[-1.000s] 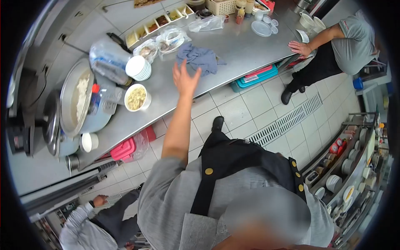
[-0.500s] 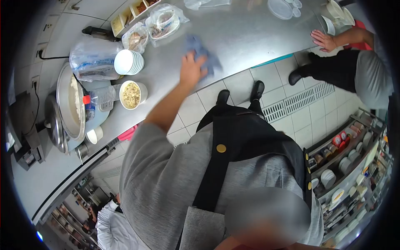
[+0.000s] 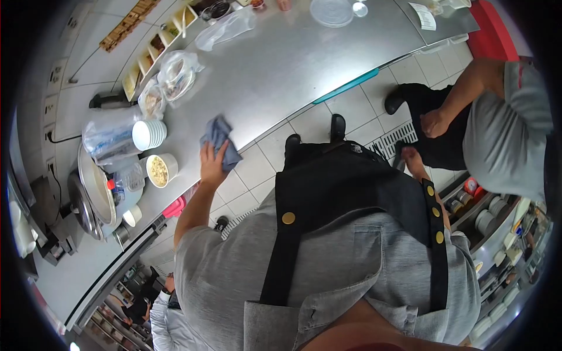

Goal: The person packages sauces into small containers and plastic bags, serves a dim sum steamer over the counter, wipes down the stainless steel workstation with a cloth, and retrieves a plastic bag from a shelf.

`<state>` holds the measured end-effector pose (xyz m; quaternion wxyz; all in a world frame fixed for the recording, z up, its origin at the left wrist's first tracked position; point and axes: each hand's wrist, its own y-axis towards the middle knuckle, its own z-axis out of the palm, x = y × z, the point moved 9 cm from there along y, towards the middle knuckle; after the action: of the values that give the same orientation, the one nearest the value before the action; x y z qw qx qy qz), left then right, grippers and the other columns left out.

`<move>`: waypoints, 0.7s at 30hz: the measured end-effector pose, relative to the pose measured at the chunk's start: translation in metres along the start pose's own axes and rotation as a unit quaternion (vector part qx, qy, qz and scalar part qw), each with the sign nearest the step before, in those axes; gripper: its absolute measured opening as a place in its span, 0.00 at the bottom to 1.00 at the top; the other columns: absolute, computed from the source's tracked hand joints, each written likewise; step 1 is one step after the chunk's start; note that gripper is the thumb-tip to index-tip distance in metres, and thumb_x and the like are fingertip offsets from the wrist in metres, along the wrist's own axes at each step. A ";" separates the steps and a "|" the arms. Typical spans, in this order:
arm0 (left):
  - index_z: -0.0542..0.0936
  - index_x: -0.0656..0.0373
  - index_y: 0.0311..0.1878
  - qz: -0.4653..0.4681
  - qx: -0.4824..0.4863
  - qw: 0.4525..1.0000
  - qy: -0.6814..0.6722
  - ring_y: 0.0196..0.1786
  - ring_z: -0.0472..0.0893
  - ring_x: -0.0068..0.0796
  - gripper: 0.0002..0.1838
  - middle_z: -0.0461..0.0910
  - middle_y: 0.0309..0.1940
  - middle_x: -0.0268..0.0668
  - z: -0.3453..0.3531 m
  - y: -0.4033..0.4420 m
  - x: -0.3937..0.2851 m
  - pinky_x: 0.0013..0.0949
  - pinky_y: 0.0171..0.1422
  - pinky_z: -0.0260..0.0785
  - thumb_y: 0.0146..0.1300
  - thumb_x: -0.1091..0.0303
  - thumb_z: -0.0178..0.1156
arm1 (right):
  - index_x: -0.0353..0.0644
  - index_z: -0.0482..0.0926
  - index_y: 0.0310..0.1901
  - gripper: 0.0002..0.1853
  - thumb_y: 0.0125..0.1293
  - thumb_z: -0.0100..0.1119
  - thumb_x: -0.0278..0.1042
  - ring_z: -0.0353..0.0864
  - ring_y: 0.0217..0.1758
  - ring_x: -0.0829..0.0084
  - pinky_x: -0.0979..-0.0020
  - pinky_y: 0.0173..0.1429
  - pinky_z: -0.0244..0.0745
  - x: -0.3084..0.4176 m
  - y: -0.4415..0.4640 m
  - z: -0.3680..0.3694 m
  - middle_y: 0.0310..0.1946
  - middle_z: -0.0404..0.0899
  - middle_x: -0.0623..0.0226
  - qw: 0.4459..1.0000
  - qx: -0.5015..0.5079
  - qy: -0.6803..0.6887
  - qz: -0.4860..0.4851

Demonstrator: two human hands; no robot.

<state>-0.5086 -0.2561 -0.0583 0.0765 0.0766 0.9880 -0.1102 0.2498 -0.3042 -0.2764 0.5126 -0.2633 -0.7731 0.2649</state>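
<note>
My left hand [image 3: 214, 165] presses a bunched grey-blue cloth [image 3: 220, 140] onto the steel counter [image 3: 275, 64] near its front edge, fingers over the cloth. Left of it stands a paper tub [image 3: 159, 170] filled with pale, crumbly food. Behind that tub, a stack of white paper cups [image 3: 149, 136] lies tilted on its side. My right hand [image 3: 411, 158] hangs low beyond my apron, over the floor, its fingers curled in. A dark, blurred shape shows beside those fingers, and I cannot tell whether they hold it.
Bagged food [image 3: 177, 76], a plastic bottle [image 3: 130, 177] and a large pot [image 3: 96, 181] stand along the counter's left part. Ingredient bins [image 3: 157, 45] line the back. Clear lids [image 3: 332, 11] lie at the far side. A co-worker [image 3: 497, 131] stands close on my right.
My left hand has drawn the cloth left and nearer along the counter. My right hand has come into sight. The co-worker's hand has left the counter, and the whole view has shifted.
</note>
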 end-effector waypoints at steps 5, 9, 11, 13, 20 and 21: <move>0.73 0.40 0.70 0.111 -0.123 0.986 0.000 0.73 0.64 0.58 0.39 0.68 0.65 0.49 0.024 0.145 -0.176 0.64 0.76 0.52 0.53 0.79 0.62 | 0.36 0.78 0.56 0.18 0.67 0.62 0.33 0.83 0.51 0.65 0.67 0.57 0.76 0.077 0.000 -0.004 0.48 0.84 0.57 0.993 0.011 -0.116 -0.033; 0.78 0.44 0.62 0.185 -0.215 0.955 -0.081 0.67 0.71 0.49 0.28 0.74 0.62 0.42 0.020 0.247 -0.332 0.56 0.72 0.60 0.56 0.76 0.59 | 0.36 0.80 0.55 0.17 0.66 0.62 0.34 0.84 0.50 0.63 0.65 0.57 0.76 0.057 0.018 0.026 0.46 0.85 0.57 0.991 0.077 -0.107 -0.026; 0.80 0.42 0.59 0.274 -0.110 0.947 -0.126 0.62 0.75 0.42 0.26 0.77 0.57 0.37 0.029 0.264 -0.395 0.48 0.66 0.69 0.55 0.74 0.61 | 0.37 0.80 0.54 0.17 0.65 0.62 0.33 0.84 0.50 0.63 0.64 0.57 0.76 0.066 0.017 0.042 0.46 0.85 0.56 0.979 0.096 -0.176 -0.035; 0.81 0.41 0.57 0.336 0.044 0.929 -0.149 0.60 0.78 0.40 0.26 0.79 0.55 0.34 0.035 0.257 -0.434 0.42 0.58 0.74 0.53 0.74 0.63 | 0.37 0.81 0.53 0.17 0.63 0.62 0.33 0.85 0.49 0.61 0.63 0.57 0.77 0.064 0.045 0.046 0.45 0.85 0.55 0.974 0.106 -0.200 -0.032; 0.80 0.50 0.58 0.189 0.099 0.923 -0.322 0.56 0.81 0.47 0.29 0.83 0.51 0.40 -0.066 0.207 -0.315 0.42 0.59 0.74 0.48 0.75 0.66 | 0.39 0.79 0.46 0.11 0.62 0.63 0.25 0.81 0.46 0.57 0.60 0.52 0.77 0.306 0.055 -0.010 0.44 0.80 0.57 0.913 -0.244 -0.121 -0.304; 0.80 0.51 0.57 0.146 0.096 0.944 -0.280 0.55 0.82 0.48 0.27 0.83 0.50 0.40 -0.099 0.198 -0.291 0.42 0.58 0.75 0.50 0.75 0.66 | 0.39 0.79 0.45 0.11 0.61 0.64 0.25 0.80 0.45 0.57 0.61 0.52 0.77 0.337 0.063 -0.007 0.44 0.80 0.57 0.903 -0.244 -0.110 -0.335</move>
<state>-0.2042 -0.0814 0.0452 0.3577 0.1934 0.8892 -0.2095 0.1519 -0.0286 -0.0963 0.4022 -0.0753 -0.9078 -0.0919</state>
